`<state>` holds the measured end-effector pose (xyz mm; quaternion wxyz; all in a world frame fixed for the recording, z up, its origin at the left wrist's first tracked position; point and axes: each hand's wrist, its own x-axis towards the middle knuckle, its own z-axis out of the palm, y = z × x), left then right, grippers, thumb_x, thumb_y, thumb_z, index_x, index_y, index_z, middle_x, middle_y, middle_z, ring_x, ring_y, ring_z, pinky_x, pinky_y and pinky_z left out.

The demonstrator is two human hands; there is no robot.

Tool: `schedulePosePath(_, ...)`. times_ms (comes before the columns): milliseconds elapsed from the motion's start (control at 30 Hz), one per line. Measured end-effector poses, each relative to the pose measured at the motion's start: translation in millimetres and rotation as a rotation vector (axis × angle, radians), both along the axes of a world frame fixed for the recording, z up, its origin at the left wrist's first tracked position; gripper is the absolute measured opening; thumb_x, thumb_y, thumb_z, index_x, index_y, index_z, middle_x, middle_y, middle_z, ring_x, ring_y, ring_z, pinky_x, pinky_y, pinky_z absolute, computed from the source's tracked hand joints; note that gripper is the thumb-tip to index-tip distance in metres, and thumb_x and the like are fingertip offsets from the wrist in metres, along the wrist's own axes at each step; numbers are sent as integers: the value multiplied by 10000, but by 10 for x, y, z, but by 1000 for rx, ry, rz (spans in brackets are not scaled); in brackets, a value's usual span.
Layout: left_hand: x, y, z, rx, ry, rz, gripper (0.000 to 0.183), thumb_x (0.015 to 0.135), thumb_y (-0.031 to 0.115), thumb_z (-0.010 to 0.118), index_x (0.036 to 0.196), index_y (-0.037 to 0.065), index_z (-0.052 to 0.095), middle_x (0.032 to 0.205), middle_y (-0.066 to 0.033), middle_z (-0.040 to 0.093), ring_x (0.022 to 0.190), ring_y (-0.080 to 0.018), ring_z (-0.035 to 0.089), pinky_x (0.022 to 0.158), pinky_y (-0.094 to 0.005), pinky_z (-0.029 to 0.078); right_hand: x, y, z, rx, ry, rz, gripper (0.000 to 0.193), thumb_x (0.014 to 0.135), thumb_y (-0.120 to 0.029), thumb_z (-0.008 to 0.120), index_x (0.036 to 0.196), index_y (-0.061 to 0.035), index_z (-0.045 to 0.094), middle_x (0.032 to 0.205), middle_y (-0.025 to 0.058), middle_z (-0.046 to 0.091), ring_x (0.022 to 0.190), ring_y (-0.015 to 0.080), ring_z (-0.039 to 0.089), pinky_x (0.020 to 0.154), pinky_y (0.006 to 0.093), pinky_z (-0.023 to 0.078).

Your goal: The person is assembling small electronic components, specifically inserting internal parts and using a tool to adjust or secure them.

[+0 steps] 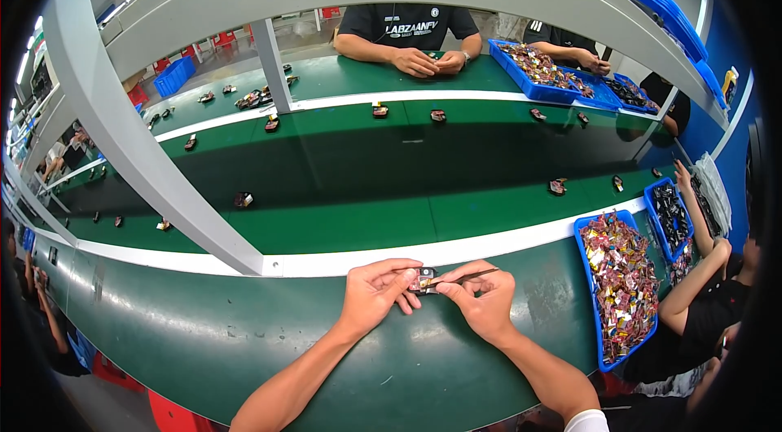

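Above the near green worktop (318,334), my left hand (375,295) grips a small black electronic unit (425,274) between thumb and fingers. Reddish and yellow parts show in its open face. Closed around dark slim tweezers (476,274), my right hand (486,301) is at the unit's right side. The tweezers' tip reaches the unit's inside. My fingers hide part of the unit, and what the tip touches is too small to make out.
At right stands a blue tray (603,350) heaped with small wired parts, beside another blue tray (690,249) of black pieces. A white rail (375,259) borders a conveyor belt (350,224) carrying scattered units. A grey post (155,163) rises at left. Co-workers sit opposite and at right.
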<state>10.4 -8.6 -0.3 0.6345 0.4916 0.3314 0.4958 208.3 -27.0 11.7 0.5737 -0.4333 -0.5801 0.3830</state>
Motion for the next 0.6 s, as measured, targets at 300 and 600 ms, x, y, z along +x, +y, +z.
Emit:
schedulePosePath(300, -1, 2, 3, -11, 2, -5, 264, 994, 91, 617, 1204, -62, 667, 928, -160, 719, 705, -212, 719, 557, -281, 584, -19, -20, -6, 35, -90, -21, 80, 799, 16, 807, 836, 26, 737, 743, 10, 713, 484, -17, 382, 455, 196, 275)
schedulePosePath(600, -8, 14, -28, -3, -2, -13, 261, 996, 88, 612, 1194, -73, 668, 942, -165, 718, 715, -219, 725, 550, -279, 583, -16, -21, 22, -27, 19, 18, 96, 820, 27, 790, 880, 30, 715, 727, -3, 678, 508, -19, 393, 460, 177, 280)
